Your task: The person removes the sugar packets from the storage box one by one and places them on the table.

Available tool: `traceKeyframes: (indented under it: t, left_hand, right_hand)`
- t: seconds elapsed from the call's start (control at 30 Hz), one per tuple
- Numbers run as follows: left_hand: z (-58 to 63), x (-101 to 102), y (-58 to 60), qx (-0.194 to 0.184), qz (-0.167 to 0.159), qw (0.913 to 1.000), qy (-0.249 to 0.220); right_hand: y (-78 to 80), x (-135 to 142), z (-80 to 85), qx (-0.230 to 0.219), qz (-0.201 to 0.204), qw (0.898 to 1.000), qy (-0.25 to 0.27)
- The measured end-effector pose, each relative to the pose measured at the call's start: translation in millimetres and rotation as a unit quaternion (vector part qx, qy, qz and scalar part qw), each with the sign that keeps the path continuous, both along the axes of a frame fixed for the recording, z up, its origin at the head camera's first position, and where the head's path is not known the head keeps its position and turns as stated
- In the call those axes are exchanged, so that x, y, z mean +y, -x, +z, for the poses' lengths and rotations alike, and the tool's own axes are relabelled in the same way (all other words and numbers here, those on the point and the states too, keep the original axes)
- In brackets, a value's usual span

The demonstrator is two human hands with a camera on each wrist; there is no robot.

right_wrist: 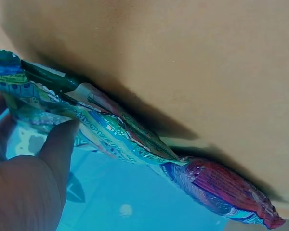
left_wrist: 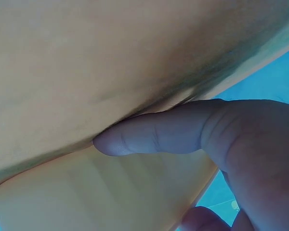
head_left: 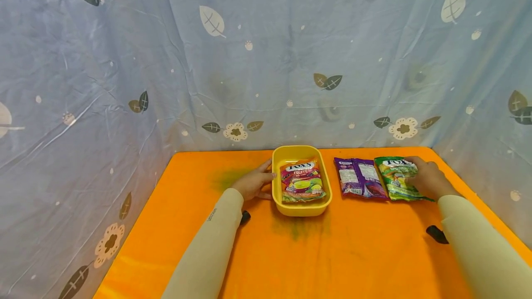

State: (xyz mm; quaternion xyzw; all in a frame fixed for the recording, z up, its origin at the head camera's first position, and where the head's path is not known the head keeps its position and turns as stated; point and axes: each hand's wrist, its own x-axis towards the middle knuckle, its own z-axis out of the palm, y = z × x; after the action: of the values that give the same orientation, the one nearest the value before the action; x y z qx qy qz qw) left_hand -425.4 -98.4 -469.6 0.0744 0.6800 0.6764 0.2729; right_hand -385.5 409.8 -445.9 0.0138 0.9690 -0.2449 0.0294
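Observation:
A yellow plastic tub (head_left: 302, 210) holds a red-and-orange bag of Fox's fruit candy (head_left: 303, 183). At the tub's left side, my left hand (head_left: 252, 183) rests with its fingers spread against the outer wall. The left wrist view shows one straight finger (left_wrist: 149, 134) touching the tub's wall (left_wrist: 111, 187) low down, near the table. On the right, my right hand (head_left: 432, 180) grips the right part of a green bag of Fox's candy (head_left: 392, 174). Its thumb (right_wrist: 60, 149) presses on the bag's face in the right wrist view, while the other fingers are partly hidden.
Purple candy packaging (head_left: 360, 180) lies between the tub and the green bag, printed backs up. An orange cloth (head_left: 316, 262) covers the table. Blue patterned curtains (head_left: 291, 59) hang close behind and at both sides. A dark strap piece (head_left: 437, 234) shows beneath the right wrist.

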Motion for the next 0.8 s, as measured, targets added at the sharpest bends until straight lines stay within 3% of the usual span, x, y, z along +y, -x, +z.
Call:
traceKeyframes:
  t: [0.53,0.7,0.8]
  left_hand:
    - [-0.1,1.7,-3.2,0.007,-0.009,0.9999,0.006]
    - [0.1,3.0,-2.8,0.008,-0.011,0.9999,0.008]
    - [0.6,2.4,-3.0,0.006,-0.009,0.9999,0.010]
  right_hand:
    - [-9.0,-18.6,-1.3,0.074,-0.010,0.992,-0.104]
    - [-6.8,-19.7,-2.6,0.069,-0.008,0.993,-0.098]
    - [-3.6,-24.0,0.8,0.062,0.010,0.997,-0.053]
